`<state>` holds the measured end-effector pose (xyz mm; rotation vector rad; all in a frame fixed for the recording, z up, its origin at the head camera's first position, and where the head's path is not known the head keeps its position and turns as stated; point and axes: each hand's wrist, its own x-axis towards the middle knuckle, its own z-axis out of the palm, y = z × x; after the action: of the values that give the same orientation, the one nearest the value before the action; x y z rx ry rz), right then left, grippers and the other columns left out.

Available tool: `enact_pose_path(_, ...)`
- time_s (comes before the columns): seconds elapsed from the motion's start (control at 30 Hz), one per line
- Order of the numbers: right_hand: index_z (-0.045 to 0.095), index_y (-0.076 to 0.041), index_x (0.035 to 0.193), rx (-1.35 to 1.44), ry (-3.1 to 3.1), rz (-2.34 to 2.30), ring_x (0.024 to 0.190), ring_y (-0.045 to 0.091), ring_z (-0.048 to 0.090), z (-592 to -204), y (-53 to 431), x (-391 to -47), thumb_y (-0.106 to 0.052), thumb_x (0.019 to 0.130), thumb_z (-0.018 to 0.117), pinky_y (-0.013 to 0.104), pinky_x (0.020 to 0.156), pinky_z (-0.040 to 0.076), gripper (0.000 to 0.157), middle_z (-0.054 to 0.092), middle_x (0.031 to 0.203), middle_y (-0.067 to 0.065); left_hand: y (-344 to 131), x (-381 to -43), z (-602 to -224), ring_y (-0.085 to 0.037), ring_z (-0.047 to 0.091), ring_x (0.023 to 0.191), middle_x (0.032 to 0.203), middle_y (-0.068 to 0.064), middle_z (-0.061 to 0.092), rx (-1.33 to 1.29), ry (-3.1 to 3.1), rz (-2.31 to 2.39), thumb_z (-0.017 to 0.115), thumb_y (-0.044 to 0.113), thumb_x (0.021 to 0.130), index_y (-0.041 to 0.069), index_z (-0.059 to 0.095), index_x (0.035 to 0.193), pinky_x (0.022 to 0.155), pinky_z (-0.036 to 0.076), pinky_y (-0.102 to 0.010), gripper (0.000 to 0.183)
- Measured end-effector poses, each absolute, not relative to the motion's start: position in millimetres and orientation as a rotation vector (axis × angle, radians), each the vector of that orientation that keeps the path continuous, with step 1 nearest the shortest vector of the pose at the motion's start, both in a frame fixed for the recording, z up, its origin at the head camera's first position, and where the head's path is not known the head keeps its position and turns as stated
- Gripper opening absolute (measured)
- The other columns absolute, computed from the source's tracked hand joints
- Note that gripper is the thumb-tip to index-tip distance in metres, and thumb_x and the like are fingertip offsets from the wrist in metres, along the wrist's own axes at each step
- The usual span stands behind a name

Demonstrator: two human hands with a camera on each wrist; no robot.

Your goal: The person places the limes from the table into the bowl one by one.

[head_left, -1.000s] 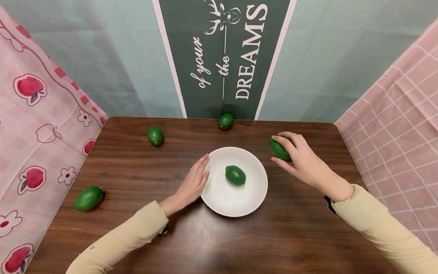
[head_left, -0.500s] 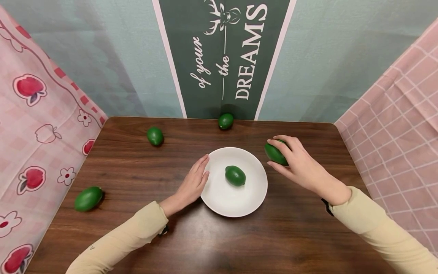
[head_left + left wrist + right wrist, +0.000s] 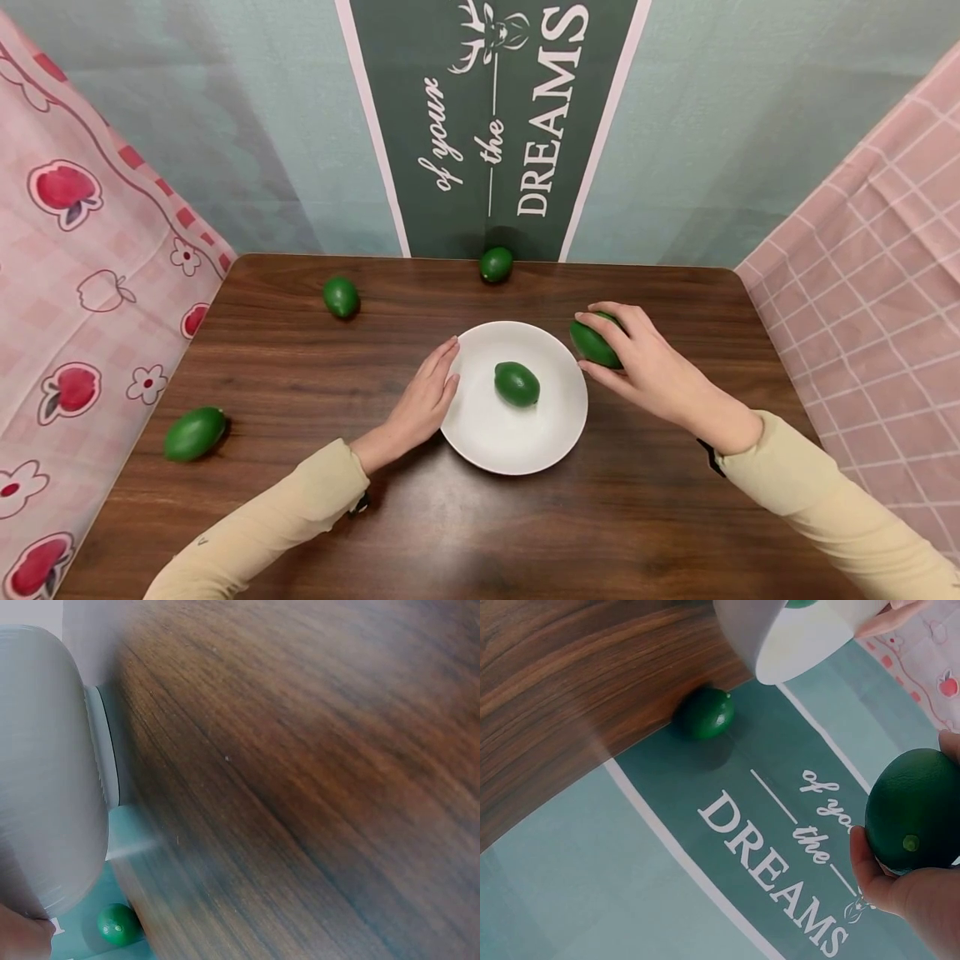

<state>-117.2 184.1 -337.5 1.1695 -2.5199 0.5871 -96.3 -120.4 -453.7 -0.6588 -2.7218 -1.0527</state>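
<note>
A white bowl (image 3: pixel 480 442) sits mid-table with one green lime (image 3: pixel 517 384) lying inside it. My left hand (image 3: pixel 420 400) rests its straight fingers against the bowl's left rim; in the left wrist view a fingertip (image 3: pixel 22 934) shows beside the bowl's wall (image 3: pixel 45 772). Just off the bowl's upper right rim, my right hand (image 3: pixel 645 362) grips another lime (image 3: pixel 592 340) between thumb and fingers. The right wrist view shows that held lime (image 3: pixel 911 810) up close, apart from the bowl (image 3: pixel 802 645).
Further limes lie on the wooden table (image 3: pixel 480 533): one at the back edge (image 3: pixel 496 264), one back left (image 3: pixel 341 297), one at the left edge (image 3: pixel 195 434). A printed cloth (image 3: pixel 495 125) hangs behind, with pink cloths on the left (image 3: pixel 112 275) and right (image 3: pixel 862 233).
My right hand has moved left and slightly toward me with its lime, closer to the bowl's rim. The left hand and the bowl have stayed in place.
</note>
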Motion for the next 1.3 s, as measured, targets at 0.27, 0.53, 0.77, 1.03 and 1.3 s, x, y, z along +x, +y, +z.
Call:
enact_pose_path(0.27,0.048,-0.005,0.126,1.187,-2.510,0.600,0.109,0.031,0.042,-338,179,-116,-0.041,0.091,0.049,0.041,0.080,0.042,0.050,0.043,0.124,0.017,-120,-96,-454,-0.024,0.029,0.132,0.143,-0.014,0.033,-0.660,-2.715,-1.055,0.042,0.011,0.096,-0.006,0.035,0.136,0.107,0.025,-0.036,0.044)
enact_pose_path(0.53,0.048,-0.005,0.126,1.210,-2.503,0.605,0.108,0.031,0.043,-342,175,-113,-0.041,0.091,0.049,0.041,0.081,0.043,0.049,0.044,0.123,0.016,-120,-97,-453,-0.024,0.029,0.132,0.143,-0.014,0.032,-0.660,-2.726,-1.054,0.041,0.011,0.096,-0.006,0.034,0.137,0.107,0.025,-0.037,0.045)
enact_pose_path(0.77,0.048,-0.007,0.127,1.235,-2.523,0.611,0.108,0.029,0.043,-344,170,-109,-0.035,0.089,0.056,0.040,0.079,0.046,0.048,0.043,0.124,0.015,-121,-96,-453,-0.024,0.029,0.132,0.143,-0.014,0.033,-0.654,-2.724,-1.054,0.041,0.011,0.096,-0.005,0.035,0.136,0.107,0.026,-0.036,0.044)
enact_pose_path(1.03,0.048,-0.008,0.126,1.256,-2.541,0.619,0.107,0.026,0.044,-349,164,-106,-0.030,0.085,0.064,0.039,0.079,0.046,0.049,0.044,0.123,0.014,-120,-97,-454,-0.023,0.029,0.131,0.143,-0.013,0.033,-0.654,-2.724,-1.046,0.042,0.011,0.096,-0.005,0.035,0.136,0.106,0.026,-0.036,0.044)
enact_pose_path(1.3,0.048,-0.009,0.126,1.270,-2.571,0.641,0.108,0.025,0.043,-354,159,-103,-0.027,0.083,0.066,0.037,0.078,0.048,0.050,0.043,0.125,0.013,-120,-96,-454,-0.023,0.029,0.132,0.143,-0.013,0.033,-0.644,-2.730,-1.055,0.041,0.011,0.096,-0.004,0.034,0.137,0.107,0.025,-0.036,0.044)
